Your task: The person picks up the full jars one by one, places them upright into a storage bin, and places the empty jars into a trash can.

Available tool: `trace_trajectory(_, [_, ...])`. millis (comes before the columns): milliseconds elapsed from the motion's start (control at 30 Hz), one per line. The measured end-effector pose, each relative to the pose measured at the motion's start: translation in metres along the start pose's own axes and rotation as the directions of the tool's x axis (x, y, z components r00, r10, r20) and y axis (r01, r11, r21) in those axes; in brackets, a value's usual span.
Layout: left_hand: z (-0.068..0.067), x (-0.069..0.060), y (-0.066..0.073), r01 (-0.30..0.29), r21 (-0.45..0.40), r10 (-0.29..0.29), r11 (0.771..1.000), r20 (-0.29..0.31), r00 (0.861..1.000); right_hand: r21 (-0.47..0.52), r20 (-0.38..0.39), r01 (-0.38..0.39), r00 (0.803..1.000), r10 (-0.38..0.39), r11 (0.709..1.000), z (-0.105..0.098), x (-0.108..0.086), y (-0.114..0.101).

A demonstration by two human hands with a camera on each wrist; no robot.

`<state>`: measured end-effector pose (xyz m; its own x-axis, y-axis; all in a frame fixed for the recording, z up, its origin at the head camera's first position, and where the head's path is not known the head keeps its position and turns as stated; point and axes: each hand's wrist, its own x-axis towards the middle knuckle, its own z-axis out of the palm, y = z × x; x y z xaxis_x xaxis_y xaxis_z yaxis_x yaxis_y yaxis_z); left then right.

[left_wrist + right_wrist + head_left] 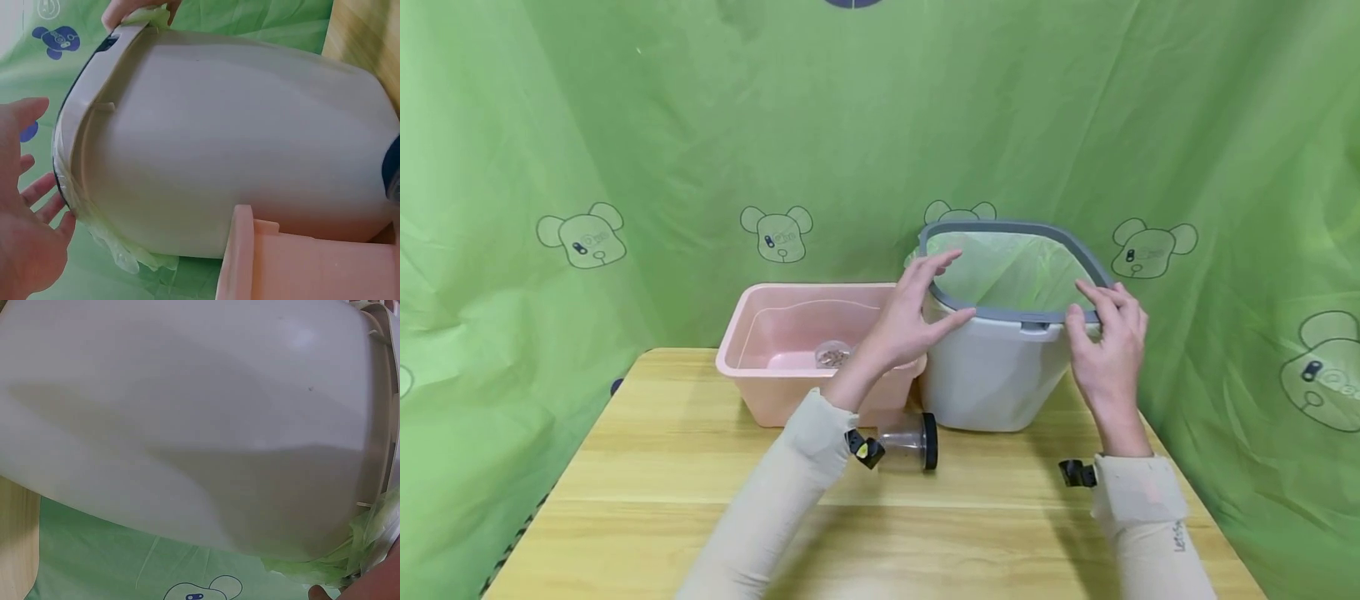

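A white trash can (pixel 992 375) with a grey rim ring (pixel 1000 315) stands on the table, lined with a thin green plastic bag (pixel 1011 267). Bag edges hang out below the ring in both wrist views. My left hand (pixel 910 312) is spread at the ring's left front, its fingers extended; in the left wrist view some fingertips are close to the rim, and contact is hard to tell. At the right front corner, my right hand (pixel 1108 350) holds the rim, thumb in front and index finger over the top. The right wrist view shows only part of this hand.
A pink plastic tub (pixel 820 379) stands against the can's left side, holding a small clear container (pixel 832 355) of brown bits. In front, a clear jar (pixel 901 442) with a black lid lies on its side. A green curtain (pixel 850 125) hangs behind the wooden table (pixel 647 500).
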<state>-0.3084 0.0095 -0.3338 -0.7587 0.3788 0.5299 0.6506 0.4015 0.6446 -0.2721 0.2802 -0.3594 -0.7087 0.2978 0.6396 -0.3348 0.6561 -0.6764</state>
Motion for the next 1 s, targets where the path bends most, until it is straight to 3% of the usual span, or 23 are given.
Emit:
trace_trajectory(367, [0.001,-0.053,-0.008,-0.084,0.098,0.081,0.992,0.028,0.996,0.006,0.002,0.0,1.0,0.0,1.0,0.001,0.0,-0.002])
trace_trajectory(600, [0.01,-0.095,-0.022,-0.132,0.154,0.108,0.979,0.155,0.982,-0.001,0.005,0.006,1.0,-0.006,1.0,0.002,-0.001,-0.001])
trace_trajectory(733, [0.017,-0.117,-0.032,-0.171,0.217,0.113,0.961,0.256,0.96,-0.001,0.005,0.004,1.0,-0.004,1.0,0.003,-0.001,-0.001])
trace_trajectory(933, [0.033,-0.139,-0.049,-0.254,0.318,0.106,0.913,0.417,0.903,0.0,0.004,-0.01,1.0,0.01,1.0,0.001,-0.001,-0.001])
trace_trajectory(1000, [0.036,-0.144,-0.056,-0.248,0.353,0.077,0.902,0.434,0.897,-0.005,0.011,-0.013,1.0,0.013,1.0,0.001,-0.001,-0.002])
